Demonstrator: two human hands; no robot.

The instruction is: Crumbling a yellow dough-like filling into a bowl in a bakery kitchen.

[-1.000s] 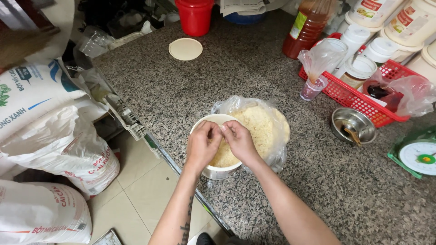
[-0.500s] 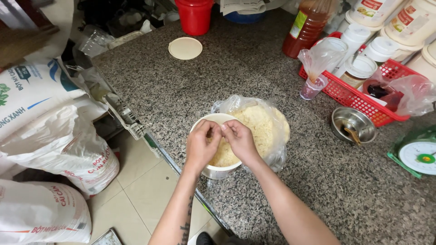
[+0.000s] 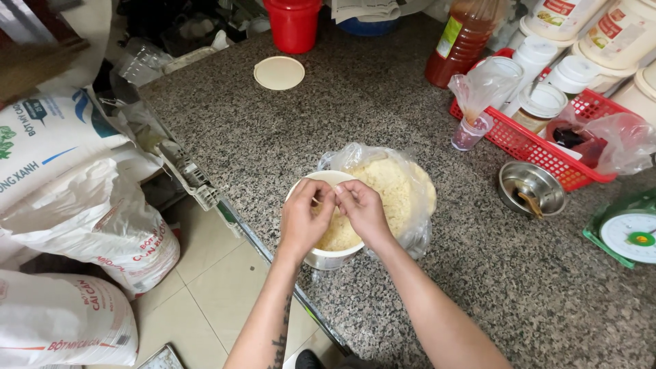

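A white round tub (image 3: 326,258) stands near the front edge of the speckled granite counter (image 3: 383,102). A clear plastic bag (image 3: 400,184) full of pale yellow crumbs lies inside and over it. My left hand (image 3: 305,217) and my right hand (image 3: 362,210) meet above the tub's near side, fingertips pinched together on the edge of the bag. What the fingers hold exactly is hidden between them.
A cream round lid (image 3: 279,72) and a red bucket (image 3: 294,24) sit at the back. A red basket (image 3: 547,140) with white jars, a bottle of reddish liquid (image 3: 459,42), a small steel bowl (image 3: 531,187) and a green kitchen scale (image 3: 629,236) stand at the right. White sacks (image 3: 89,225) lie on the floor, left.
Both hands stay over the tub; the fingertips have drawn slightly closer and lifted a little at the bag's edge. Nothing else has moved.
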